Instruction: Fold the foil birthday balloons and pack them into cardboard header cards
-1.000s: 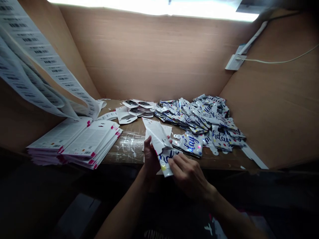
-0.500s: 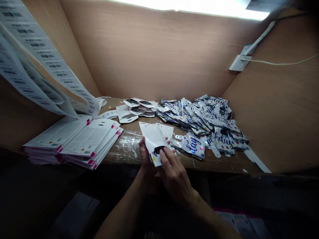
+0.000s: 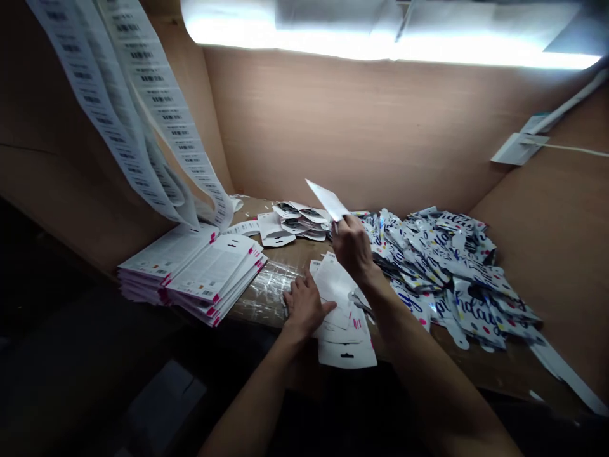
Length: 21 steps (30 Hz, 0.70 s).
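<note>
My right hand [image 3: 352,246] is raised above the table, pinching a white card sleeve [image 3: 328,200] by its lower end. My left hand [image 3: 304,304] lies palm down on the edge of a loose heap of white hang-tab cards [image 3: 345,352], its fingers apart and gripping nothing. A sliver of silver foil [image 3: 360,303] shows beside the heap, partly hidden by my right forearm. A large pile of folded foil balloons [image 3: 457,266] with blue lettering and coloured dots lies to the right of my right hand.
Stacks of printed white cards with pink marks [image 3: 209,273] sit at the left. A small pile of black-and-white packaging cards [image 3: 297,222] lies behind my hands. Barcode label strips [image 3: 143,82] hang at upper left. Wooden panels surround the taped table [image 3: 266,292].
My hands have separated: the right rose with a white card, and the left went down onto the card heap. The foil balloon is no longer held between them. The view has turned right.
</note>
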Motion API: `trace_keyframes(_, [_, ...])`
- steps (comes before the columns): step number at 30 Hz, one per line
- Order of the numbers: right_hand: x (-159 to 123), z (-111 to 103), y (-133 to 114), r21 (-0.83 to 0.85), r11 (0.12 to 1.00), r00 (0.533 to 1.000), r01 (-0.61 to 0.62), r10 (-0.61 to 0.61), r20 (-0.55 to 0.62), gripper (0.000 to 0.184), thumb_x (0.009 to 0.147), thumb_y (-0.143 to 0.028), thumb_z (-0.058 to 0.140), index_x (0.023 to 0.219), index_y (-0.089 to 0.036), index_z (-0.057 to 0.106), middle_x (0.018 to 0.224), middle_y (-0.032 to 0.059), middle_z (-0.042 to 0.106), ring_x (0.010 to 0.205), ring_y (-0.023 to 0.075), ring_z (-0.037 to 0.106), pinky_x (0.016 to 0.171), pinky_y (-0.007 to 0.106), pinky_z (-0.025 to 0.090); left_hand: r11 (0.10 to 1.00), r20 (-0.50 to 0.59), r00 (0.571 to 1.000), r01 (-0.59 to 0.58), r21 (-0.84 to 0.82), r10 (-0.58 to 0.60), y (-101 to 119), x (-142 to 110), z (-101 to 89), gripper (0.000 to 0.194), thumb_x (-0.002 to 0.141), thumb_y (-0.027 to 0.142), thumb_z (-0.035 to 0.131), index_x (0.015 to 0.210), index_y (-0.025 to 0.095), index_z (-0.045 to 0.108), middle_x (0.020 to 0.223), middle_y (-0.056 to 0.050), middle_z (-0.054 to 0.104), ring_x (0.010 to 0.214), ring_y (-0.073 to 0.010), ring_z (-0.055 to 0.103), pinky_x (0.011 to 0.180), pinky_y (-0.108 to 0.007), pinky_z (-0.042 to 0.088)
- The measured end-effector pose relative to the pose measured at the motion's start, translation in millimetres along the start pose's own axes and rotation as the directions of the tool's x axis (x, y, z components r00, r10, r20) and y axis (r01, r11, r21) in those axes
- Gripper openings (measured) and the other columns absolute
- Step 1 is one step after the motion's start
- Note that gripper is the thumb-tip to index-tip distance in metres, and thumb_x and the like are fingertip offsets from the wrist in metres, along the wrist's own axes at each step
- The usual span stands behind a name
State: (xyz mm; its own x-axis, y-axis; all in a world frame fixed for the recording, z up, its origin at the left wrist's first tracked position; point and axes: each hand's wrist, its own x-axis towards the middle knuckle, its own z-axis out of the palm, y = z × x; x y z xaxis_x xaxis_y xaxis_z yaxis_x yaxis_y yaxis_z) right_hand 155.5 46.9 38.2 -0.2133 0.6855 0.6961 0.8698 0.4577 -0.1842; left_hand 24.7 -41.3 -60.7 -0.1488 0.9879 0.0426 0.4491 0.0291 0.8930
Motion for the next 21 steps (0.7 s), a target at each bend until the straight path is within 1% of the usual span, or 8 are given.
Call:
trace_keyframes(2, [37,20,0,-0.003,0.999,0.973,0.041,-0.039,0.226,0.027,0.105,-0.024,0.050,0.115,-0.008,0.069,0.116,0.0210,0.068,0.107,0.0286,0.060,0.096,0.040,0.045,0.977,0.025,1.000,-0.005,0.214,0.000,-6,4,2.0,0.094,0.054,0.030,0.094,0.137,0.011,0.055,0.136,-0.031,0.055,0.135,-0.0531,0.042,0.113,-0.061,0.024])
trace_keyframes(4, [51,31,-2,0.056,0.995,0.926,0.078,-0.093,0.365,0.029,0.101,-0.026,0.060,0.123,-0.008,0.067,0.121,0.0205,0.069,0.111,0.0285,0.062,0.100,0.039,0.045,0.983,0.056,0.998,-0.017,0.184,0.007,-13,7,0.8,0.071,0.062,0.029,0.089,0.126,0.015,0.060,0.128,-0.027,0.060,0.127,-0.0495,0.051,0.109,-0.057,0.030])
trace_keyframes(5, [48,32,-2,0.100,0.991,0.925,0.084,-0.115,0.363,0.032,0.101,-0.028,0.061,0.126,-0.009,0.066,0.124,0.0195,0.069,0.114,0.0285,0.062,0.101,0.039,0.045,0.993,0.059,0.998,-0.027,0.117,0.020,-17,8,-1.7,0.055,0.068,0.030,0.084,0.118,0.018,0.063,0.121,-0.023,0.063,0.124,-0.0468,0.054,0.106,-0.054,0.032])
trace_keyframes(8, [0,17,2,0.237,0.971,0.986,0.027,-0.065,0.154,0.033,0.103,-0.034,0.055,0.126,-0.014,0.067,0.125,0.0158,0.071,0.118,0.0285,0.063,0.104,0.041,0.046,0.993,-0.015,0.997,-0.073,-0.094,0.072,-32,10,-15.4,0.013,0.084,0.035,0.071,0.090,0.025,0.066,0.099,-0.014,0.067,0.113,-0.0385,0.060,0.102,-0.046,0.036])
trace_keyframes(10, [-49,-1,8,0.309,0.947,0.997,-0.081,0.074,0.034,0.032,0.104,-0.038,0.051,0.118,-0.017,0.071,0.117,0.0141,0.074,0.112,0.0286,0.066,0.101,0.042,0.048,0.980,-0.116,0.990,-0.101,-0.174,0.081,-41,9,-24.9,0.015,0.086,0.037,0.069,0.076,0.025,0.065,0.089,-0.011,0.066,0.105,-0.0342,0.061,0.096,-0.040,0.039])
trace_keyframes(14, [-140,-28,10,0.384,0.826,0.901,-0.412,0.433,0.035,0.035,0.099,-0.047,0.056,0.112,-0.018,0.071,0.110,0.0142,0.074,0.104,0.0300,0.067,0.093,0.045,0.052,0.893,-0.208,0.978,-0.091,-0.441,-0.003,-38,-2,-28.1,0.022,0.083,0.039,0.074,0.071,0.021,0.072,0.073,-0.004,0.066,0.077,-0.0235,0.060,0.073,-0.031,0.043])
trace_keyframes(17, [-175,-35,-4,0.571,0.528,0.750,-0.628,0.607,0.264,0.048,0.088,-0.050,0.070,0.123,-0.018,0.066,0.115,0.0144,0.072,0.100,0.0289,0.067,0.082,0.041,0.056,0.717,-0.121,0.987,-0.011,-0.697,-0.102,-18,-18,-15.7,0.022,0.082,0.039,0.077,0.079,0.018,0.076,0.072,-0.001,0.069,0.068,-0.0190,0.061,0.066,-0.029,0.046])
trace_keyframes(21, [-187,-46,-20,0.749,-0.115,0.585,-0.652,0.553,0.593,0.049,0.077,-0.042,0.077,0.118,-0.018,0.066,0.098,0.0074,0.075,0.070,0.0175,0.064,0.055,0.026,0.048,0.467,0.133,0.976,0.199,-0.861,-0.170,6,-46,-4.2,0.021,0.077,0.034,0.084,0.085,0.015,0.077,0.079,-0.005,0.076,0.077,-0.0251,0.071,0.079,-0.038,0.057])
